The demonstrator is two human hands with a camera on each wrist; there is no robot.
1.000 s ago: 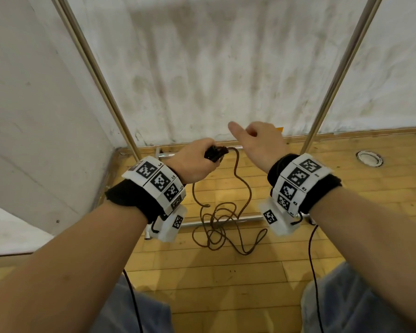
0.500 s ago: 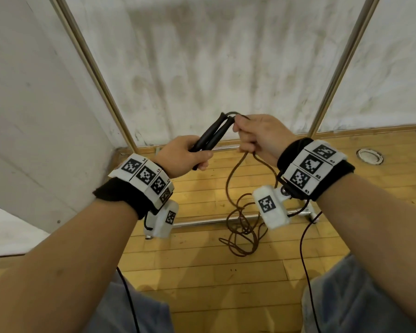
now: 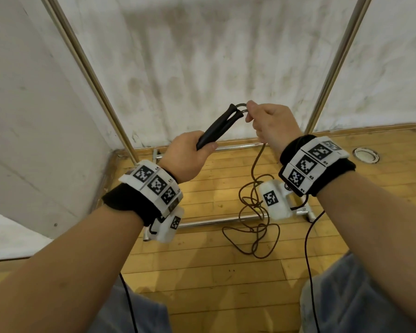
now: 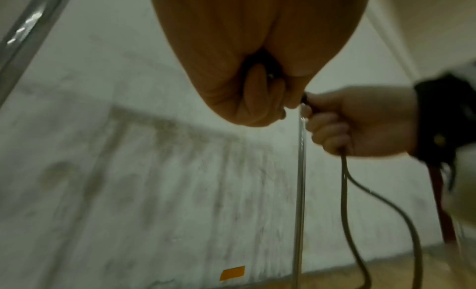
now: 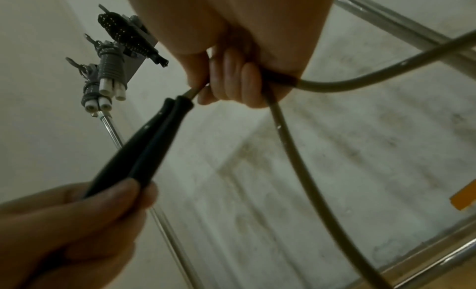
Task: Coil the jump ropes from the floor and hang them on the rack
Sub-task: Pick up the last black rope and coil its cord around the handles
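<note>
My left hand [image 3: 187, 155] grips two black jump-rope handles [image 3: 220, 126] held side by side, tips pointing up and right. My right hand [image 3: 269, 123] pinches the brown rope [image 3: 256, 164] just past the handle tips, its fingers curled round both strands [image 5: 280, 118]. The rope drops from that hand to a loose tangle [image 3: 255, 229] on the wooden floor. In the right wrist view, coiled ropes with white handle ends [image 5: 108, 83] hang on hooks high up on the rack's left post [image 3: 91, 75].
The rack's right post [image 3: 334, 68] rises along the stained white wall, and its base bars [image 3: 214, 221] lie across the floor under the tangle. A round metal floor socket [image 3: 366, 155] sits at far right. A wall panel closes in the left side.
Both hands have risen from near the floor. The left hand tilted the handles upward, the right hand closed on the rope by their tips, and the rope pile was drawn up and rightward.
</note>
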